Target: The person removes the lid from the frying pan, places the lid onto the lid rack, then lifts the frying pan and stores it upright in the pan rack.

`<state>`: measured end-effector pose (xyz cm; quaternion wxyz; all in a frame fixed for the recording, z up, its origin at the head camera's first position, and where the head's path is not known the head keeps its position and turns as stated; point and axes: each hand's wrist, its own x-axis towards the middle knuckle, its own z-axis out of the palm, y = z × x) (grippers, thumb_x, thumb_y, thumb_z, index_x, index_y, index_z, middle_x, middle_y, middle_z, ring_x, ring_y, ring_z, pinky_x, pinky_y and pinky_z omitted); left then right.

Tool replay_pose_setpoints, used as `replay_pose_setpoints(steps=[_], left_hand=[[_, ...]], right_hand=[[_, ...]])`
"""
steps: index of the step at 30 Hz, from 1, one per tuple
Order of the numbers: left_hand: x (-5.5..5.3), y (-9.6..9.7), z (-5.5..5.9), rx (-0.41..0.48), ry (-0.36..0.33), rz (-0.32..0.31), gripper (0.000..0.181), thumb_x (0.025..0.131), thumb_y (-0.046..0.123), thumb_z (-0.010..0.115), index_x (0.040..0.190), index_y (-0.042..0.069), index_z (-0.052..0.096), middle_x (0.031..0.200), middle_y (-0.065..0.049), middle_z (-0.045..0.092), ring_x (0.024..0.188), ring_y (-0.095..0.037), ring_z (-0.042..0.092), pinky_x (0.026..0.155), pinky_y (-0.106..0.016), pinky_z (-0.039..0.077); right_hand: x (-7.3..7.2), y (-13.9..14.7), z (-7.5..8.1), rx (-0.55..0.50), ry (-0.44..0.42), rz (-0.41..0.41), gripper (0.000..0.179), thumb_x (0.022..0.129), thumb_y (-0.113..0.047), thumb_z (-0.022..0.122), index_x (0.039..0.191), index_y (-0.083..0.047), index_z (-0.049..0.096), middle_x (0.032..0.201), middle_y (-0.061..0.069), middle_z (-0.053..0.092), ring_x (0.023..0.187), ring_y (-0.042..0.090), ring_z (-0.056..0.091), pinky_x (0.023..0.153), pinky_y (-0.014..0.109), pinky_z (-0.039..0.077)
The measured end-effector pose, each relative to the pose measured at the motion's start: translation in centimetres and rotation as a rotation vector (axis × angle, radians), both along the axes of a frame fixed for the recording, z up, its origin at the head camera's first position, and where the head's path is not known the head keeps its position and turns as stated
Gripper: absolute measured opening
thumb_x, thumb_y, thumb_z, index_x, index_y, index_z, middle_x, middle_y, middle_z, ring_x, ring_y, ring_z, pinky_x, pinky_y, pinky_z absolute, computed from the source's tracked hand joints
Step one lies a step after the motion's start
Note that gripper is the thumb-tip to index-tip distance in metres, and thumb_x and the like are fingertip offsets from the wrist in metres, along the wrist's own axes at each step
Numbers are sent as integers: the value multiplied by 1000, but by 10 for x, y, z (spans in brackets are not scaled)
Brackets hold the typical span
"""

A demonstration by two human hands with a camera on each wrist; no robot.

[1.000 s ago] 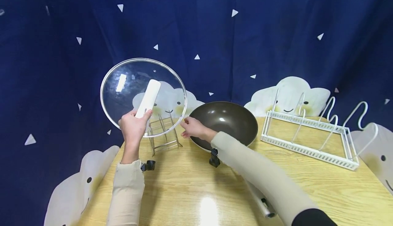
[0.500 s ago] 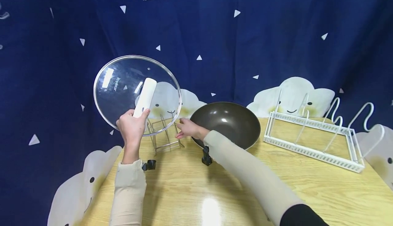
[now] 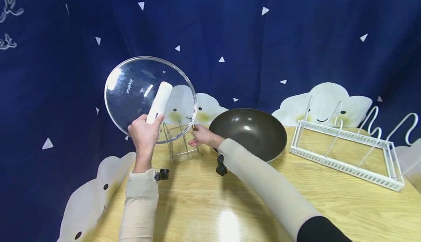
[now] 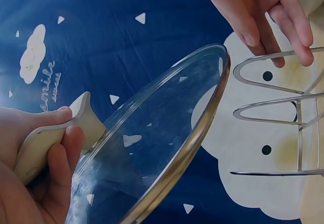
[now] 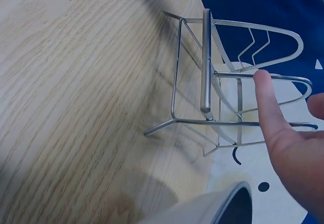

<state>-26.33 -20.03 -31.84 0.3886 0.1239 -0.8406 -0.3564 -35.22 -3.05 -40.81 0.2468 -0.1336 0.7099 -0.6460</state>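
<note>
Pale wood makes up the table (image 3: 194, 205) beneath my hands. Just beside my right hand (image 3: 203, 136) sits the dark wok (image 3: 250, 130). Beyond my left hand (image 3: 144, 132) tilts the glass lid (image 3: 141, 97). At my loosely spread right fingertips stands the wire rack (image 5: 206, 62); whether they touch, I can't tell. My left fingers curl round the lid's white handle (image 3: 161, 99). I judge I'm racking the lid; next calls for steadying the rack, aligning the rim.
</note>
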Motion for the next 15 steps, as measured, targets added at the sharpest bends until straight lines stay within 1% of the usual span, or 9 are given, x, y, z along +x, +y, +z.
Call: replay_pose_setpoints(steps=[3, 5, 6, 7, 8, 10, 12, 13, 15], left_hand=[[-1, 1, 0, -7, 7, 4, 37, 73, 36, 79, 81, 0, 72, 70, -16, 67, 69, -38, 60, 63, -44, 43], [-2, 0, 0, -10, 11, 6, 37, 73, 35, 79, 80, 0, 72, 69, -16, 67, 68, -37, 60, 62, -44, 44], [-2, 0, 0, -10, 13, 7, 36, 74, 35, 79, 80, 0, 72, 69, -16, 67, 67, -37, 60, 61, -43, 44], [-2, 0, 0, -13, 16, 10, 36, 74, 35, 79, 80, 0, 72, 69, -16, 67, 67, -37, 60, 61, -44, 44], [-1, 0, 0, -15, 19, 13, 36, 74, 35, 79, 79, -1, 71, 69, -16, 67, 67, -37, 60, 61, -44, 44], [0, 0, 0, -18, 25, 20, 36, 75, 34, 79, 79, -1, 71, 68, -17, 67, 66, -38, 60, 61, -44, 44], [1, 0, 0, -28, 24, 28, 37, 76, 34, 78, 78, -2, 70, 68, -17, 66, 66, -38, 60, 61, -45, 44], [1, 0, 0, -34, 21, 31, 37, 76, 34, 78, 78, -2, 70, 68, -17, 66, 66, -38, 60, 62, -45, 45], [2, 1, 0, -42, 15, 31, 37, 76, 34, 77, 78, -2, 69, 67, -18, 66, 67, -39, 60, 62, -45, 45]], right_hand=[[-6, 0, -9, 36, 51, -30, 52, 103, -8, 29, 148, 4, 8, 141, 26, 30, 99, 40, 61, 83, 41, 52], [-30, -1, -39, 3, 101, -24, 48, 102, -13, 36, 144, 5, 21, 125, 24, 41, 89, 32, 65, 75, 35, 55], [-41, -1, -52, -7, 132, -20, 46, 101, -15, 39, 139, 8, 26, 117, 23, 43, 84, 29, 65, 72, 33, 55], [-47, -2, -59, -7, 137, -27, 44, 101, -17, 42, 136, 7, 31, 111, 21, 44, 81, 26, 66, 71, 31, 55], [-52, -3, -65, -2, 146, -30, 43, 100, -17, 44, 134, 8, 34, 111, 21, 46, 80, 26, 66, 70, 32, 55], [-56, -5, -70, 34, 182, -47, 35, 99, -16, 46, 123, 10, 43, 109, 21, 49, 78, 27, 66, 70, 33, 55], [-28, -3, -42, 133, 224, -83, 27, 99, -8, 45, 118, 11, 48, 107, 21, 52, 80, 28, 66, 72, 33, 55], [-14, -2, -27, 183, 254, -101, 22, 99, -7, 45, 113, 9, 52, 103, 19, 54, 78, 28, 66, 71, 32, 55], [10, 1, -7, 264, 359, -120, 15, 98, -2, 44, 101, 9, 55, 92, 20, 57, 73, 29, 66, 59, 22, 53]])
